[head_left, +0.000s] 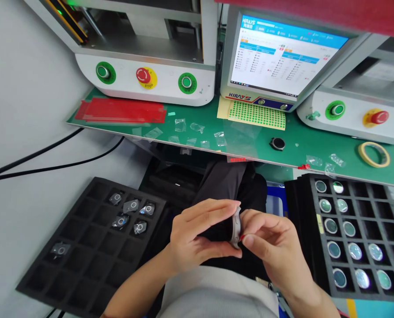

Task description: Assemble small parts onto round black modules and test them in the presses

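Between the thumb and fingers of my left hand (195, 229), a grey round watch case (236, 226) stands on edge, its side with the buttons facing right. My right hand (276, 240) is closed in a pinch at the lower right of that case. A small red tab (241, 237) shows at its thumb and fingertip, touching or very near the case; its far end is hidden. Both hands are above the lap, in front of the green bench (210, 126). Another dark round watch case (278, 143) lies on the bench.
Left, a black foam tray (84, 260) holds several wrapped watch parts. Right, stacked black trays (365, 216) hold several round glassy discs. On the bench are red strips (120, 110), clear film scraps (220, 139), a green-dot sticker sheet (258, 115) and tape (374, 154). Button-panel machines (147, 84) flank a screen (286, 57).
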Motion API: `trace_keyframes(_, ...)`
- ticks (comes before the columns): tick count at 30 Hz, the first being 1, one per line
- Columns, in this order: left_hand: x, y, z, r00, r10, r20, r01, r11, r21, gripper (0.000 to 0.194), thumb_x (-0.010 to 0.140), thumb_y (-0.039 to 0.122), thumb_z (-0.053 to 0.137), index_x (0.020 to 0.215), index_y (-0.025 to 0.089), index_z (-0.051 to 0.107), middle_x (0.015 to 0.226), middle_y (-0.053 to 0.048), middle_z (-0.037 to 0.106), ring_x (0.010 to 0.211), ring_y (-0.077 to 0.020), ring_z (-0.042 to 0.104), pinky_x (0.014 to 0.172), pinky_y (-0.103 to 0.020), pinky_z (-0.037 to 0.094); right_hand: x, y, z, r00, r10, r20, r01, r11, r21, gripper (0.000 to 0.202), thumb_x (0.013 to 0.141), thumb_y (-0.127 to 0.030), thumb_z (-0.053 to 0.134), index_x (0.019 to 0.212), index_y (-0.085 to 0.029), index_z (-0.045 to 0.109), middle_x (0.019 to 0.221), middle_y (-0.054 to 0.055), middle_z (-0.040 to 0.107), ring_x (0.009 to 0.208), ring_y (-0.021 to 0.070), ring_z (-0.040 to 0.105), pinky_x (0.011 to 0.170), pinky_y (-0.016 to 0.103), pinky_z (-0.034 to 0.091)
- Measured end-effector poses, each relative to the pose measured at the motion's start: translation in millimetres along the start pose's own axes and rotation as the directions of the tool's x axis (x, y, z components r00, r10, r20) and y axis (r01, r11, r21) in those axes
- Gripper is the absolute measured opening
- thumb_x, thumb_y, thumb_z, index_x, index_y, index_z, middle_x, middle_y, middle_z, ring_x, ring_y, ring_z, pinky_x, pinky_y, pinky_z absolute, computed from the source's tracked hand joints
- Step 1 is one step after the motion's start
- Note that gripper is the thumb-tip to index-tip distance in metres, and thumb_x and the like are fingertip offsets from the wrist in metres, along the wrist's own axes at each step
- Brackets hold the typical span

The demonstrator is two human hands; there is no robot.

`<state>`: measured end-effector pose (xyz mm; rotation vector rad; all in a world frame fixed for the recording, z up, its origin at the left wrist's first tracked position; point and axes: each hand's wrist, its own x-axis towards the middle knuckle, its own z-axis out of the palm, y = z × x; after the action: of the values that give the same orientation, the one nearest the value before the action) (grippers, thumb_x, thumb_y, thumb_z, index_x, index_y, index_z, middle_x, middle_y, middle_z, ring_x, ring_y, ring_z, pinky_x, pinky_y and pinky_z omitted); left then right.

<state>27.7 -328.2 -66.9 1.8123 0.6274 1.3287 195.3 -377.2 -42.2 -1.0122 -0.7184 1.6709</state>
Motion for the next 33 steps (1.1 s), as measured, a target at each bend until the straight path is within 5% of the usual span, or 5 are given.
trace_keyframes(20,1.5,0.7,-4.5,0.999,0.043,0.032,-0.045,0.995,0.083,0.063,0.073,0.025,0.083,0.132,0.020,0.061,0.112,-0.012,0.073,0.094,-0.0203,0.071,0.079,-0.031,0.062,2.9,1.4,3.2,0.999,0.025,-0.042,-0.024,1.000,0.016,0.011,0.077,-0.020,0.080,0.069,-0.024,0.074,0.071,-0.002,0.064,0.067,0.0100,0.058,0.061,0.023,0.048)
trace_keyframes(25,2.2,-4.0,-7.5,0.994,0.099,0.049,-0.104,0.989,0.105,0.064,0.074,0.027,0.082,0.134,0.023,0.059,0.110,-0.012,0.073,0.091,-0.0208,0.070,0.075,-0.033,0.062,12.1,2.1,2.9,0.993,0.117,-0.023,-0.110,0.975,0.191,0.021,0.066,-0.017,0.086,0.060,-0.019,0.066,0.066,-0.003,0.062,0.062,0.0082,0.055,0.057,0.020,0.045)
trace_keyframes(33,1.4,-10.0,-5.5,1.000,0.007,-0.008,-0.008,0.988,-0.151,0.065,0.063,0.034,0.088,0.124,0.024,0.068,0.102,-0.012,0.076,0.083,-0.0217,0.072,0.069,-0.030,0.062,22.2,16.2,12.1,0.984,0.165,0.073,-0.181,0.916,0.359,0.048,0.053,-0.023,0.094,0.063,-0.019,0.047,0.059,-0.007,0.056,0.052,0.0053,0.051,0.049,0.015,0.043)
